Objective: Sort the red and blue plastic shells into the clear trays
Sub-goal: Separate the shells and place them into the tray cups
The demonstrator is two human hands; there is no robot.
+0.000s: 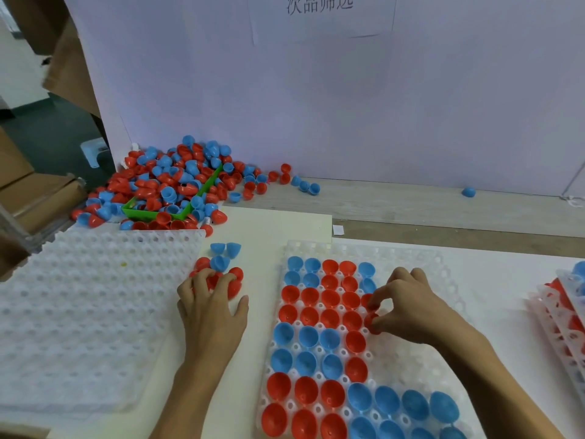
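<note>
Pinching a red shell [373, 323] between thumb and curled fingertips, the right hand [408, 307] is held over the clear tray [449, 280] at 3 o'clock of its filled rows. Loose red shells [235, 282] at 11 o'clock of that tray are covered by the left hand [210, 307], fingers curled; an actual grip cannot be told. Shells are judged light, thin, stiff, slick: best taken at the rim. The wall sign [319, 4] is read as "次品筛选".
</note>
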